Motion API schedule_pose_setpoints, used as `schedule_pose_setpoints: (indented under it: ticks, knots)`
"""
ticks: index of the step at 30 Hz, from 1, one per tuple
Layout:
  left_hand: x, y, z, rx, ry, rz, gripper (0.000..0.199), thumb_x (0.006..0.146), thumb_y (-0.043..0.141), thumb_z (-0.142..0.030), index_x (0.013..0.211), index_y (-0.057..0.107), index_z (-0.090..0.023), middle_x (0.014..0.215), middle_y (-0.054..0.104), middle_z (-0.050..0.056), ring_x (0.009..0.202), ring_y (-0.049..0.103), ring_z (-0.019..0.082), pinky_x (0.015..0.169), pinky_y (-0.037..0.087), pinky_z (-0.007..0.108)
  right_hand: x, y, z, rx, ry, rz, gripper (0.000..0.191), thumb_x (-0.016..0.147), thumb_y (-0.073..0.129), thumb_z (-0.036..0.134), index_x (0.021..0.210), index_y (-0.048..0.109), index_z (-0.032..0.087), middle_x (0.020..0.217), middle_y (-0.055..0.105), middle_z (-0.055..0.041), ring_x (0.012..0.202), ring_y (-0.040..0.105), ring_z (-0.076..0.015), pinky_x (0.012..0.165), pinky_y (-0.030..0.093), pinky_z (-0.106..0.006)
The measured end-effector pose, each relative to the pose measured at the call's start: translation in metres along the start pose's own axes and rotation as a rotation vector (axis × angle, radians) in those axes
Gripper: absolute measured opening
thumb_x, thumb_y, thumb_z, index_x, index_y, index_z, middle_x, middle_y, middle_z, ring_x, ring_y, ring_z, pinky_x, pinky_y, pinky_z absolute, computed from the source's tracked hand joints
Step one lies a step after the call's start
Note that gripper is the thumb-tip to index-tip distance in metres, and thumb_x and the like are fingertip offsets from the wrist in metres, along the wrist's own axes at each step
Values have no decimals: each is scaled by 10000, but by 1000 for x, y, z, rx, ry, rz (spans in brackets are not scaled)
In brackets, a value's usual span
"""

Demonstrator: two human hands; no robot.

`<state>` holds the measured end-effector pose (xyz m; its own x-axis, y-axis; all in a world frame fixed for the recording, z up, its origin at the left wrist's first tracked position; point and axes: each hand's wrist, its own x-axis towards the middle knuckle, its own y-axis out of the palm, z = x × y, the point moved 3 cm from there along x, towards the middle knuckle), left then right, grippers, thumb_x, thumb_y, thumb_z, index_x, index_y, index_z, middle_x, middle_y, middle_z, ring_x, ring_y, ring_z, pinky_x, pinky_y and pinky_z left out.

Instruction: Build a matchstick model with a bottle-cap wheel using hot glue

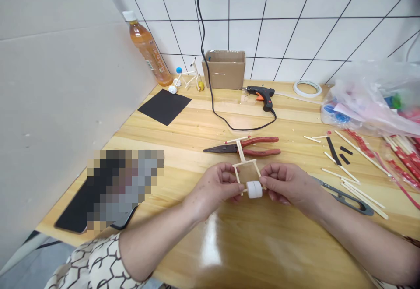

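A small frame of pale sticks (246,163) is held up between my two hands above the wooden table. It has a square part, a doubled stick reaching toward the back, and a white roller (254,189) at its near end. My left hand (218,186) pinches the frame's left near corner between thumb and fingers. On the other side, my right hand (285,183) pinches the right near corner, close to the roller. Just behind the frame lie red-handled pliers (259,140), with a red-tipped stick (232,140) beside them.
A glue gun (262,95) with a black cable, a cardboard box (226,70), a stick model (188,78), a bottle (147,50) and tape (307,88) stand or lie behind. Right: a utility knife (352,201), loose sticks (364,195), plastic bags (367,100). Left: black sheet (165,107), dark device (77,206).
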<state>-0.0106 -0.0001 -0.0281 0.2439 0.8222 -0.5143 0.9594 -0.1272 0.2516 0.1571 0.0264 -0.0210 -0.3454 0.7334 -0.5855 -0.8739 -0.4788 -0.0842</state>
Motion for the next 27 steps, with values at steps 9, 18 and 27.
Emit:
schedule_pose_setpoints:
  ticks: [9,18,27]
  knots:
    - [1,2,2,-49,59,-23,391,584,745,-215,885,516,-117,615,611,-19,478,574,95,464,469,211,0,-1,-1,-35,-1,6,180,673,616,319,693,518,170,388,511,73,314,330,-28,337,201,-164]
    - [3,1,2,-34,50,-32,422,574,759,-233,901,519,-115,572,650,12,449,586,120,456,490,233,2,0,1,-6,10,-7,106,723,571,242,684,508,167,370,511,77,286,334,-23,314,214,-148]
    - [-3,1,0,-105,-15,-52,412,435,833,-207,757,602,-93,638,676,41,521,616,120,518,507,220,1,0,1,8,-26,-26,104,730,568,207,650,514,168,370,514,71,282,335,-29,307,223,-151]
